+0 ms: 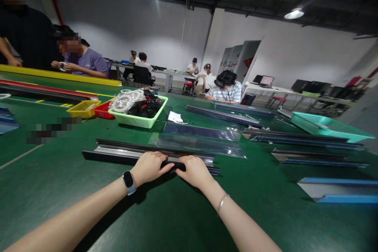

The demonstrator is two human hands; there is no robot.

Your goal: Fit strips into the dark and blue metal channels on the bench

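Note:
A long dark channel profile (115, 157) with a shiny inner face lies across the green table (141, 220) in front of me. Both hands grip its near wall around the middle, thumbs on the near side and fingers curled over into the channel. My left hand (150, 166), with a watch on the wrist, is closed on it. Close beside it, my right hand (195, 169), with a bracelet, is also closed on the profile. My fingertips are hidden inside the channel. Just behind lie a clear plastic sheet (201, 146) and a dark flat strip (201, 131).
A pale green basket (136, 120) holds bagged parts and white rings; yellow (83, 109) and red (103, 110) bins adjoin it. More profiles (310, 156) and a blue-edged channel (339, 191) lie right, near a teal basket (327, 126). Several people sit or stand beyond.

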